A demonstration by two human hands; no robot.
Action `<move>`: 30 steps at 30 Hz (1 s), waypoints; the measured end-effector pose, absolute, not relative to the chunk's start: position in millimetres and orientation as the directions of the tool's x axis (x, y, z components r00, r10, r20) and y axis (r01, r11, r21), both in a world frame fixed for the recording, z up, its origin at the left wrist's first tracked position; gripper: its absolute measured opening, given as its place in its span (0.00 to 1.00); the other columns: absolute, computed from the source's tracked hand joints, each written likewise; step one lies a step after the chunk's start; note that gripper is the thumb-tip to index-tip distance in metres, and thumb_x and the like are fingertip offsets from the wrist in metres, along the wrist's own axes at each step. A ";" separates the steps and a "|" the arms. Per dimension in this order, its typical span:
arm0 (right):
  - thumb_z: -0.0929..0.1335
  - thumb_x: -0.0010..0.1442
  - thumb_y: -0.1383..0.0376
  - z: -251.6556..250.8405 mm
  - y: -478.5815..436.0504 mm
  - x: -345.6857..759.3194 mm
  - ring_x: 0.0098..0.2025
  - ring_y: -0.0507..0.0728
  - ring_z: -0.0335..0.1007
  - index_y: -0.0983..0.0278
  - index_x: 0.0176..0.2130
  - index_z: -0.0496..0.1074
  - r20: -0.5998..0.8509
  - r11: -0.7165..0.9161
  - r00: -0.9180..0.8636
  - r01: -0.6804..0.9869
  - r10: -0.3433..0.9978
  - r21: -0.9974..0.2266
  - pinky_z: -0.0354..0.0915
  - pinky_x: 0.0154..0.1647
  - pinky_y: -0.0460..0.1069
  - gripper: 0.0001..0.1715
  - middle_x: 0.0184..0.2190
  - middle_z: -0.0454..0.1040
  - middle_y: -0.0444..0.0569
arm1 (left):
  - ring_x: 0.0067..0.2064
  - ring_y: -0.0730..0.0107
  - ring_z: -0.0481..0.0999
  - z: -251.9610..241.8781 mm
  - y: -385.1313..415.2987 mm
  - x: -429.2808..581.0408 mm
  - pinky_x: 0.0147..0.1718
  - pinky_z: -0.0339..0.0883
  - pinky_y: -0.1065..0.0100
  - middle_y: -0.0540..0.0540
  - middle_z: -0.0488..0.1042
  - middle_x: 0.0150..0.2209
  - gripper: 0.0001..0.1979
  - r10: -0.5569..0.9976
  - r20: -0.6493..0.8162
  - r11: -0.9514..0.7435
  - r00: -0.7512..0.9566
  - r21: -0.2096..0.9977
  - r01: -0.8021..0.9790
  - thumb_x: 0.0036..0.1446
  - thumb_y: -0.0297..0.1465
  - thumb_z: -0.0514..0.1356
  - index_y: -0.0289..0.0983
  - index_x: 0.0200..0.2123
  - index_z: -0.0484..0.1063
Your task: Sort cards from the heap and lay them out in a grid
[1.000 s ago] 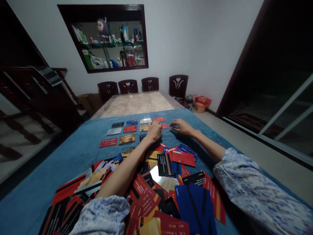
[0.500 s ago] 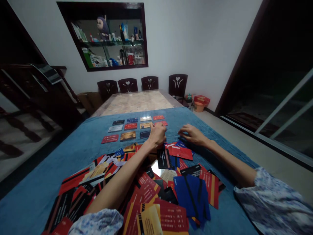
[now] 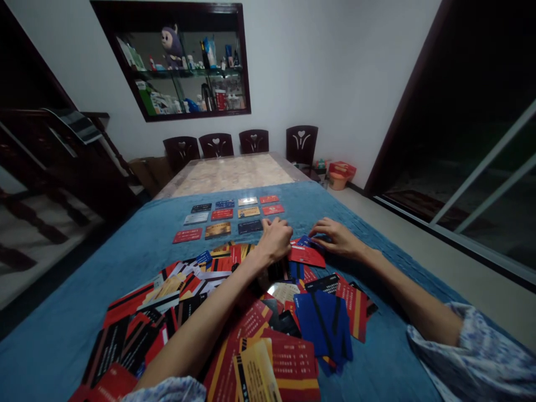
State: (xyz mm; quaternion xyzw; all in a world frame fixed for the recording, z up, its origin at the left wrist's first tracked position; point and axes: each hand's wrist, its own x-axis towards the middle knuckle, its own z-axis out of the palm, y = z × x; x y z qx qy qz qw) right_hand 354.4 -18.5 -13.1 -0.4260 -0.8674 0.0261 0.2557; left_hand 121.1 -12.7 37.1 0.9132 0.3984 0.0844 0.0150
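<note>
My left hand (image 3: pixel 274 240) is closed at the right end of the front row, beside a dark blue card (image 3: pixel 250 226); whatever its curled fingers hold is hidden. Fingers bent, my right hand (image 3: pixel 334 237) touches a blue card (image 3: pixel 306 242) at the back right edge of the loose pile. Next to that lies a red card (image 3: pixel 307 256). Several cards stand in three rows on the blue cloth (image 3: pixel 138 245), among them a gold card (image 3: pixel 218 229) and a red one (image 3: pixel 187 235). The loose pile (image 3: pixel 288 363) spreads under my left forearm.
Bare marble tabletop (image 3: pixel 234 171) shows beyond the cloth. Dark chairs (image 3: pixel 301 145) stand past the far end. A shelf niche (image 3: pixel 188 114) is set in the wall, and a red and orange tub (image 3: pixel 340 176) sits on the floor at right.
My left hand has moved down from the middle row to the front row's right end, uncovering the red card there. My right hand has come down onto the blue card.
</note>
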 end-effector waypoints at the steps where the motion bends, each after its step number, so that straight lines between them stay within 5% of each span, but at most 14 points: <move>1: 0.65 0.65 0.62 -11.7 -20.1 354.6 0.40 0.59 0.68 0.60 0.39 0.78 0.414 0.631 -0.504 0.727 0.758 -0.270 0.65 0.44 0.55 0.11 0.38 0.77 0.53 | 0.50 0.55 0.66 36.1 -13.4 121.3 0.48 0.54 0.52 0.39 0.75 0.43 0.10 0.730 0.146 -0.683 0.667 0.114 0.722 0.53 0.21 0.56 0.34 0.35 0.77; 6: 0.67 0.63 0.59 -5.0 -30.3 358.0 0.42 0.60 0.68 0.60 0.40 0.78 0.359 0.613 -0.508 0.729 0.783 -0.305 0.64 0.46 0.56 0.11 0.38 0.76 0.53 | 0.52 0.54 0.64 26.7 -16.3 123.9 0.49 0.54 0.49 0.40 0.76 0.43 0.11 0.694 0.158 -0.719 0.703 0.198 0.666 0.59 0.28 0.56 0.36 0.39 0.78; 15: 0.70 0.58 0.46 0.8 -43.0 353.0 0.43 0.62 0.65 0.62 0.45 0.78 0.226 0.619 -0.576 0.732 0.785 -0.285 0.61 0.45 0.57 0.26 0.40 0.74 0.55 | 0.55 0.49 0.62 17.4 -17.2 121.0 0.51 0.55 0.48 0.40 0.74 0.46 0.14 0.612 0.103 -0.788 0.784 0.166 0.593 0.55 0.42 0.64 0.38 0.38 0.77; 25: 0.72 0.53 0.43 0.0 -44.2 353.9 0.43 0.62 0.64 0.63 0.49 0.77 0.169 0.602 -0.580 0.738 0.797 -0.306 0.61 0.43 0.56 0.33 0.39 0.72 0.54 | 0.53 0.52 0.63 13.2 -10.2 118.1 0.50 0.56 0.53 0.40 0.73 0.44 0.15 0.529 0.109 -0.848 0.841 0.100 0.521 0.56 0.43 0.63 0.36 0.34 0.77; 30: 0.74 0.53 0.50 3.6 -46.4 352.0 0.43 0.62 0.66 0.62 0.48 0.77 0.178 0.604 -0.579 0.737 0.796 -0.303 0.62 0.44 0.57 0.28 0.40 0.73 0.54 | 0.56 0.52 0.63 16.9 -8.2 113.9 0.51 0.55 0.53 0.41 0.75 0.40 0.13 0.495 0.127 -0.866 0.859 0.150 0.477 0.60 0.40 0.60 0.37 0.33 0.78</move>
